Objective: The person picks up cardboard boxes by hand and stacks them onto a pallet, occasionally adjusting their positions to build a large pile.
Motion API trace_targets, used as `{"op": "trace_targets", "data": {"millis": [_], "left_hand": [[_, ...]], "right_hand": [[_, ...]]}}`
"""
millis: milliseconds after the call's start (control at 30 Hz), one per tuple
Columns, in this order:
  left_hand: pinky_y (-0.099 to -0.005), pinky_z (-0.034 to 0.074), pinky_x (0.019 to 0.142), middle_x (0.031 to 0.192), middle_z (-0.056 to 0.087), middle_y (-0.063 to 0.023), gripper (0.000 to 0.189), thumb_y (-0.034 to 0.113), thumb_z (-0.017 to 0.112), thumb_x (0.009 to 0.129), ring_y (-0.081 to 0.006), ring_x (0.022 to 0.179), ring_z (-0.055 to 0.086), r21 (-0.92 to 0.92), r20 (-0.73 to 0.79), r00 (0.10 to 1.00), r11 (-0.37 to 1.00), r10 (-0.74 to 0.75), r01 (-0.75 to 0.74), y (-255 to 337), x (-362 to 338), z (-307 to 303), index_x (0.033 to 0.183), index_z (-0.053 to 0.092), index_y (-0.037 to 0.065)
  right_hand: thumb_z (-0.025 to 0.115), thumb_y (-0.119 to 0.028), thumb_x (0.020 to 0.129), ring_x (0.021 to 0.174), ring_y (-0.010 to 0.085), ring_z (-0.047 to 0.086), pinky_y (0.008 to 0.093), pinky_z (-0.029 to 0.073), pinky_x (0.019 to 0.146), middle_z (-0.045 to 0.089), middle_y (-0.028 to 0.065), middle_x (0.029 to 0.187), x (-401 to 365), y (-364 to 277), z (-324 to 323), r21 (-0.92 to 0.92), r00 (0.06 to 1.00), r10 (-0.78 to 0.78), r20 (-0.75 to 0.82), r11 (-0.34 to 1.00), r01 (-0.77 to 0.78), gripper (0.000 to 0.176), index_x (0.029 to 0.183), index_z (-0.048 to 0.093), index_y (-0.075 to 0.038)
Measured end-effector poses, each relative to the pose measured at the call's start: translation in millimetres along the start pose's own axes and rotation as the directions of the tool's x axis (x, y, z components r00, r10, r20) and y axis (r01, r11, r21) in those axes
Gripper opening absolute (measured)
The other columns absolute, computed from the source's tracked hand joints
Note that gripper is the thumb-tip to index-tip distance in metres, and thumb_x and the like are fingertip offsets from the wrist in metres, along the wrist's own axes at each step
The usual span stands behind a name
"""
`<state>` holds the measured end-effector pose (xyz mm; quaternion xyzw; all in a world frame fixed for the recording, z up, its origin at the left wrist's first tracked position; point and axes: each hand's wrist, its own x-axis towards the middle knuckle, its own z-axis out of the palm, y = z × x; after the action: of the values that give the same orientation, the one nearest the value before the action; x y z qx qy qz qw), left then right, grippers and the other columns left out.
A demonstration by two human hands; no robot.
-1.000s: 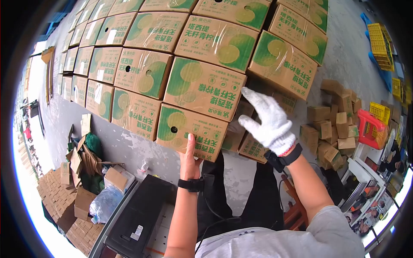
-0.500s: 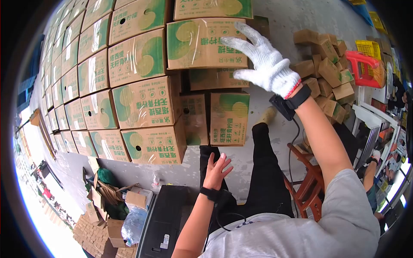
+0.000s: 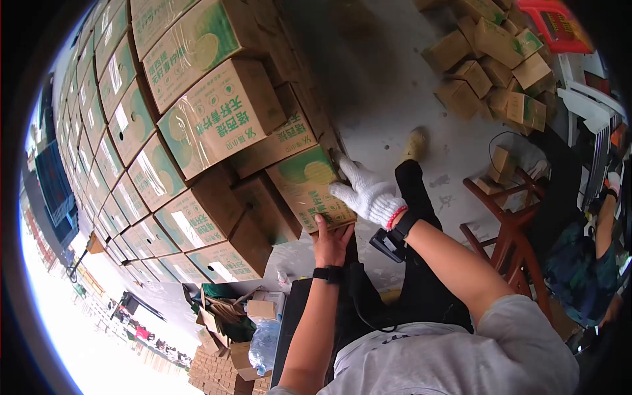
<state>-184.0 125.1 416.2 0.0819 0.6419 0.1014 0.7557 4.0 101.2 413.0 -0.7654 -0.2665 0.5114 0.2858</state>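
Observation:
A printed cardboard box (image 3: pixel 306 187), brown with a green panel and green characters, sits low at the near right edge of a tall stack. My bare left hand (image 3: pixel 330 245) grips its lower end, thumb on the printed face and fingers around the edge. On the box's right side is my right hand (image 3: pixel 368 192) in a white knit glove, its thumb on the face and its fingers along the side. The fingers' undersides are hidden. Just left of this box is another carton (image 3: pixel 263 205), partly in shadow. A similar printed carton (image 3: pixel 214 118) juts out above it.
Stacked cartons (image 3: pixel 141 125) fill the left. Loose small boxes (image 3: pixel 497 66) lie heaped on the floor at upper right, near a red container (image 3: pixel 556 26). A reddish-brown stool (image 3: pixel 517 230) stands to my right, with a person's arm (image 3: pixel 604 220) beyond. Flattened cardboard (image 3: pixel 220 316) lies lower left.
My right hand has come down from the upper carton to the lower box's side. My left hand has moved up onto that box's lower end. The view has turned and shifted.

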Motion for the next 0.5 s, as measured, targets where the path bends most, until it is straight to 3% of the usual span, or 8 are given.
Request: {"op": "trace_targets", "data": {"millis": [67, 100, 200, 233, 333, 400, 467, 500], "left_hand": [[-0.0528, 0.05, 0.1, 0.141, 0.043, -0.0155, 0.068, 0.048, 0.059, 0.093, -0.039, 0.124, 0.051, -0.035, -0.006, 1.0, 0.999, 0.015, -0.015, -1, 3, -4, 0.142, 0.025, 0.015], [-0.0457, 0.047, 0.103, 0.139, 0.048, -0.0148, 0.071, 0.055, 0.056, 0.093, -0.0325, 0.126, 0.051, 0.053, -0.039, 0.999, 0.998, 0.018, -0.016, 2, -3, 3, 0.139, 0.038, 0.004], [-0.046, 0.046, 0.104, 0.14, 0.047, -0.0144, 0.072, 0.057, 0.057, 0.091, -0.0316, 0.127, 0.05, 0.067, -0.126, 0.992, 0.998, 0.015, -0.006, 3, -2, -2, 0.139, 0.038, 0.006], [-0.0543, 0.049, 0.1, 0.14, 0.043, -0.0172, 0.071, 0.054, 0.058, 0.092, -0.0393, 0.125, 0.05, 0.039, -0.081, 0.997, 0.999, -0.005, 0.008, 7, 0, -7, 0.141, 0.028, 0.012], [-0.0558, 0.044, 0.102, 0.141, 0.043, -0.0191, 0.084, 0.068, 0.053, 0.087, -0.0373, 0.127, 0.049, 0.16, -0.078, 0.99, 0.979, -0.119, 0.131, 11, -11, -18, 0.145, 0.028, 0.013], [-0.0513, 0.045, 0.102, 0.144, 0.042, -0.0194, 0.092, 0.074, 0.047, 0.086, -0.0363, 0.129, 0.049, 0.179, -0.205, 0.939, 0.932, -0.277, 0.314, 8, -43, 12, 0.15, 0.024, 0.011], [-0.0494, 0.047, 0.099, 0.14, 0.048, -0.0187, 0.084, 0.067, 0.047, 0.091, -0.0348, 0.123, 0.055, 0.248, -0.123, 0.904, 0.87, -0.409, 0.427, -7, -50, 41, 0.149, 0.027, 0.009], [-0.0471, 0.048, 0.097, 0.136, 0.052, -0.0179, 0.078, 0.062, 0.048, 0.094, -0.0332, 0.119, 0.057, 0.479, -0.121, 0.898, 0.767, -0.424, 0.427, -17, -51, 65, 0.147, 0.031, 0.008]], "right_hand": [[0.06, -0.039, 0.091, 0.107, 0.0449, 0.057, 0.0486, 0.047, 0.09, 0.057, 0.0252, 0.122, -2, -6, -2, -0.034, 1.0, 0.019, -0.017, 0.999, -0.02, 0.059, 0.135, 0.042, -0.003], [0.06, -0.04, 0.09, 0.107, 0.045, 0.057, 0.0492, 0.047, 0.09, 0.058, 0.025, 0.121, -3, -8, 0, -0.048, 0.999, 0.03, -0.028, 0.998, -0.031, 0.06, 0.135, 0.042, -0.003], [0.06, -0.041, 0.091, 0.116, 0.0435, 0.054, 0.0496, 0.046, 0.095, 0.049, 0.0247, 0.134, -6, -10, -10, -0.021, 0.992, 0.075, 0.101, 0.997, -0.073, 0.067, 0.143, 0.035, -0.008], [0.059, -0.045, 0.091, 0.108, 0.0451, 0.057, 0.0499, 0.047, 0.091, 0.056, 0.0256, 0.123, -9, -8, -8, -0.014, 1.0, -0.023, -0.014, 1.0, 0.023, 0.064, 0.136, 0.042, -0.004], [0.062, -0.047, 0.089, 0.12, 0.0419, 0.052, 0.0449, 0.043, 0.1, 0.05, 0.0245, 0.134, -9, 29, -18, 0.129, 0.993, -0.097, -0.06, 0.986, 0.104, 0.072, 0.142, 0.039, -0.004], [0.064, -0.043, 0.088, 0.125, 0.0399, 0.049, 0.043, 0.04, 0.104, 0.048, 0.0241, 0.137, -6, 61, -66, 0.187, 0.999, 0.003, -0.043, 0.982, 0.006, 0.072, 0.143, 0.039, -0.004], [0.066, -0.038, 0.087, 0.125, 0.0396, 0.049, 0.0426, 0.04, 0.105, 0.049, 0.0242, 0.136, 2, 122, -107, 0.166, 0.941, 0.14, -0.309, 0.982, -0.092, 0.07, 0.142, 0.041, -0.003], [0.068, -0.037, 0.084, 0.126, 0.0382, 0.049, 0.0419, 0.04, 0.105, 0.049, 0.0233, 0.137, 2, 147, -143, 0.282, 0.893, 0.259, -0.369, 0.946, -0.158, 0.072, 0.141, 0.042, -0.002]]}}
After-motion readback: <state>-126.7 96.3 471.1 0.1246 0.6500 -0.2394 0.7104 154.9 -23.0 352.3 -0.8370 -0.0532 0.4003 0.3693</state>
